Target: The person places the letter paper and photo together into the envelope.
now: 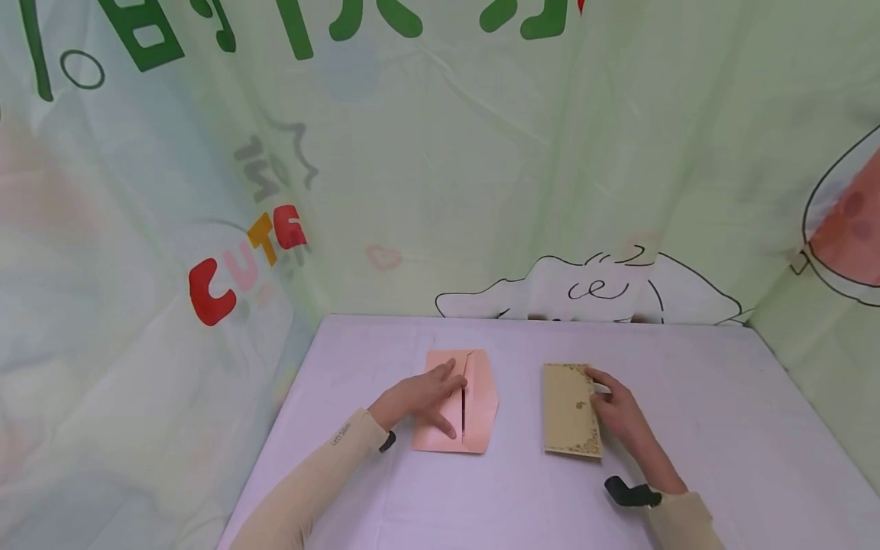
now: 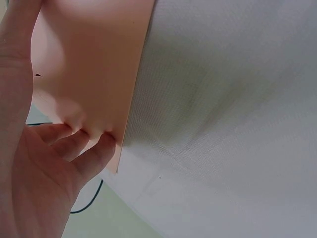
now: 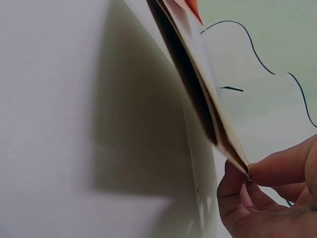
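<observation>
A pink envelope (image 1: 481, 397) lies flat on the table with its flap side up and a dark slit down its middle. My left hand (image 1: 445, 400) rests on its left half with fingers spread; in the left wrist view the fingertips (image 2: 74, 141) touch the pink envelope (image 2: 94, 64) near its edge. To the right lies a tan card (image 1: 567, 409) with gold patterned borders. My right hand (image 1: 600, 391) pinches its right edge. In the right wrist view that hand (image 3: 250, 178) holds the tan card (image 3: 198, 84) raised off the cloth on one side.
The table (image 1: 722, 428) is covered in a pale lilac cloth. A light green printed curtain (image 1: 481, 153) with cartoon drawings and letters closes it in at the back and both sides. A dark band (image 1: 629, 493) sits on each wrist.
</observation>
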Demonstrator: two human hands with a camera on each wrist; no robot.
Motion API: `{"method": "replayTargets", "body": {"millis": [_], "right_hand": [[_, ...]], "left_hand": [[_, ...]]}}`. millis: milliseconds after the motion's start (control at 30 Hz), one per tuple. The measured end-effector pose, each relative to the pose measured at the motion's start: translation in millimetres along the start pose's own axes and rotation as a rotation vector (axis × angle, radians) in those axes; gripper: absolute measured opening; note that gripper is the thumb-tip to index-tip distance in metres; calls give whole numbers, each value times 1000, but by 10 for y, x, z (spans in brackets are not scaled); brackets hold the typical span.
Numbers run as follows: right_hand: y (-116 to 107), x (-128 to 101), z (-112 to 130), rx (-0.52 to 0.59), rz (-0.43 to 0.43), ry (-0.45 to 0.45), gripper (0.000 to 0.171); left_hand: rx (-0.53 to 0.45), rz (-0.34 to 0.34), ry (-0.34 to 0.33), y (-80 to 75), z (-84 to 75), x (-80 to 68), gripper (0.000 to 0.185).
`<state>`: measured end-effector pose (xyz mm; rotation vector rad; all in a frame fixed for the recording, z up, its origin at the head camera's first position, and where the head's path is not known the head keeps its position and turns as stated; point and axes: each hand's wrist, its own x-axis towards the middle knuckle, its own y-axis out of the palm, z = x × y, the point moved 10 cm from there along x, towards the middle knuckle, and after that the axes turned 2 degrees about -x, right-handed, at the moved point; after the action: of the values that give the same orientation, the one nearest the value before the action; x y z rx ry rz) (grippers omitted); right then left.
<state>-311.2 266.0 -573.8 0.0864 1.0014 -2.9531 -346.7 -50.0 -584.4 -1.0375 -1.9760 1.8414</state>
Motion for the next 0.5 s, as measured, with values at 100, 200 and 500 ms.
{"method": "replayTargets", "body": {"millis": [100,200,500], "right_hand": [[34,9,34,0,4,6,56],[63,20,71,8,10,7,56],[161,58,169,67,38,-14,56]], "left_hand": [[0,1,-1,13,10,11,98],[-4,-3,-4,16,20,16,98],[-15,-5,4,13,19,12,97]]}}
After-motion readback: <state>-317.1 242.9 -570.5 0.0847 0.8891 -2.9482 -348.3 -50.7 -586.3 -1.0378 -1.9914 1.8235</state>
